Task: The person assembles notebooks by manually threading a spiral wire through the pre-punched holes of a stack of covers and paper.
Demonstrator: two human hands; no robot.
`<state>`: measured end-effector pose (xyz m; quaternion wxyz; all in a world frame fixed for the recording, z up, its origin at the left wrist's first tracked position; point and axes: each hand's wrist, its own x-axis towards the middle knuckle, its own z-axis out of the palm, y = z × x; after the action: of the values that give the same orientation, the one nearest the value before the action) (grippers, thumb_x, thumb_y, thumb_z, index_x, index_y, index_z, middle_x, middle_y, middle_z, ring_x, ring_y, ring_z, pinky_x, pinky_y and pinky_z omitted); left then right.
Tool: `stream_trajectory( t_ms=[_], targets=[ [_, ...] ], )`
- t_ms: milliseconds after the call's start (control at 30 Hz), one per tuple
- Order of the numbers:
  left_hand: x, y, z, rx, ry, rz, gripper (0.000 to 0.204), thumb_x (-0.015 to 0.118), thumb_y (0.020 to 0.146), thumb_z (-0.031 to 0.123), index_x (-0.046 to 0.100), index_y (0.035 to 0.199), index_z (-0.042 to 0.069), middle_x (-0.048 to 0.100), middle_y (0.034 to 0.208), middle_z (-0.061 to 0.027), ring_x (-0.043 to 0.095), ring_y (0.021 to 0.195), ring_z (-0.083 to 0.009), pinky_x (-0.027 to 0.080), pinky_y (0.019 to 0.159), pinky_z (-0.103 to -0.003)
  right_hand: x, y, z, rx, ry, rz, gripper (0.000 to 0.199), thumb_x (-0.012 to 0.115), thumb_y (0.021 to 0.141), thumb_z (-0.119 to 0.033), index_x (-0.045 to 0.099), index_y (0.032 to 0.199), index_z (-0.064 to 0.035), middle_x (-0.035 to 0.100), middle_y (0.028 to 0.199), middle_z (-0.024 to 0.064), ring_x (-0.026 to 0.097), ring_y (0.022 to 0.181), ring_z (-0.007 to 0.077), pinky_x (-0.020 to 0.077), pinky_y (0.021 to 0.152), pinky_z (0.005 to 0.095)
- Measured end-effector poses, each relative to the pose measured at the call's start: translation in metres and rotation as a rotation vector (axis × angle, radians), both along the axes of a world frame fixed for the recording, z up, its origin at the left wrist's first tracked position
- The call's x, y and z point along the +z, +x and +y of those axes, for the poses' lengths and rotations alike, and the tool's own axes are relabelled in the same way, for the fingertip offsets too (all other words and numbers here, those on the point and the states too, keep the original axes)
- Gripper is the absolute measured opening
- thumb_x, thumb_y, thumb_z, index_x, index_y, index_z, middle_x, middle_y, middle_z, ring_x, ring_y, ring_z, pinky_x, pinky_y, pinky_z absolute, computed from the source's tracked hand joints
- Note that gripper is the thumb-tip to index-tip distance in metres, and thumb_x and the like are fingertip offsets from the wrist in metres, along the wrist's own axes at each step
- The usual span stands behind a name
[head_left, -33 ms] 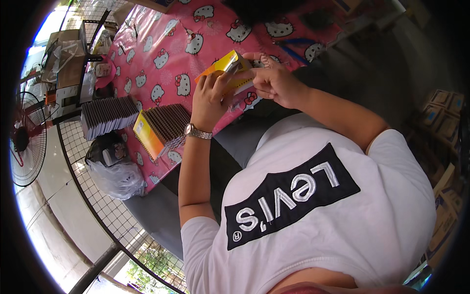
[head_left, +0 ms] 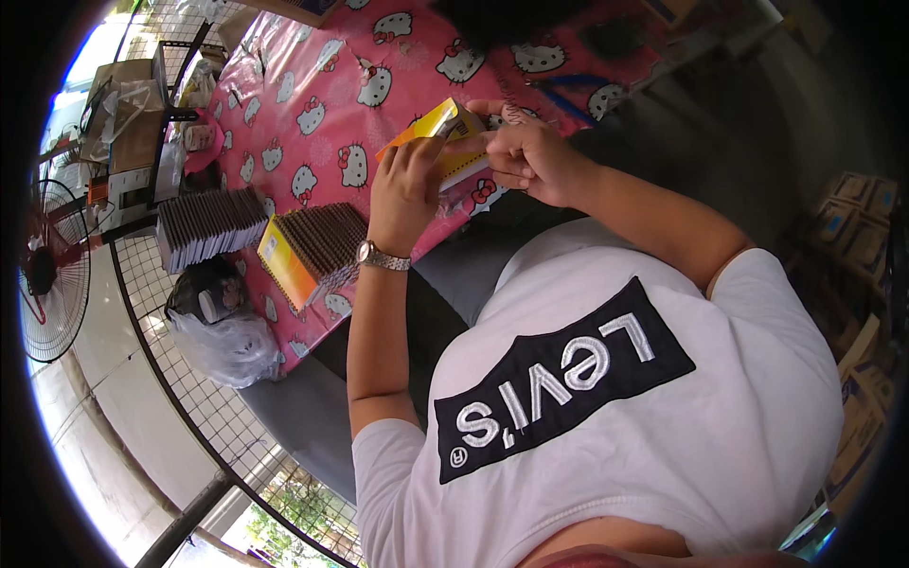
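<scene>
Left hand [head_left: 405,194] clamps the yellow packet [head_left: 437,128] from below; right hand [head_left: 530,156] pinches its upper edge, both closed on it above the pink cloth [head_left: 312,57]. Best to keep the edges squared while pressing. Left of the grip: dark stack [head_left: 210,227], then yellow-ended stack [head_left: 317,248].

A small yellow cardboard box [head_left: 437,133] is gripped by both the left hand [head_left: 405,189] and right hand [head_left: 530,156] above the pink cat-patterned tablecloth [head_left: 312,104].
</scene>
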<state>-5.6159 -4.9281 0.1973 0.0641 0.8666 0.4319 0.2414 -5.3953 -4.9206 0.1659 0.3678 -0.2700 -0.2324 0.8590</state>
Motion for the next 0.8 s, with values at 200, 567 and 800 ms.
stream_trajectory(
  t_ms=[200, 567, 800],
  targets=[
    [0.042, 0.006, 0.006, 0.179, -0.072, 0.242, 0.032, 0.056, 0.083, -0.003, 0.061, 0.113, 0.007, 0.065, 0.102, -0.0105, 0.060, 0.096, -0.0318, 0.045, 0.088, -0.044, 0.015, 0.005, 0.030, -0.151, 0.974, -0.650, 0.037, 0.039, 0.106, -0.037, 0.051, 0.136, -0.0192, 0.060, 0.084, 0.0027, 0.051, 0.057, 0.0085, 0.0421, 0.053, 0.0243],
    [0.024, 0.021, 0.015, 0.209, 0.020, 0.136, 0.015, 0.063, 0.088, 0.017, 0.063, 0.101, 0.010, 0.063, 0.095, -0.0073, 0.057, 0.094, -0.0284, 0.037, 0.088, -0.042, 0.021, 0.016, 0.043, -0.291, 1.385, -0.901, 0.026, 0.068, 0.083, -0.001, 0.068, 0.107, -0.0109, 0.063, 0.099, 0.0051, 0.063, 0.093, 0.0225, 0.0532, 0.077, 0.0336],
    [0.019, 0.029, 0.011, 0.180, 0.041, 0.127, 0.015, 0.067, 0.087, 0.020, 0.062, 0.098, 0.012, 0.062, 0.093, -0.0052, 0.057, 0.091, -0.0272, 0.037, 0.087, -0.042, 0.015, 0.020, 0.038, -0.382, 1.483, -0.949, 0.022, 0.070, 0.078, 0.000, 0.067, 0.096, -0.0123, 0.069, 0.101, -0.0003, 0.060, 0.093, 0.0225, 0.0453, 0.091, 0.0367]
  ],
)
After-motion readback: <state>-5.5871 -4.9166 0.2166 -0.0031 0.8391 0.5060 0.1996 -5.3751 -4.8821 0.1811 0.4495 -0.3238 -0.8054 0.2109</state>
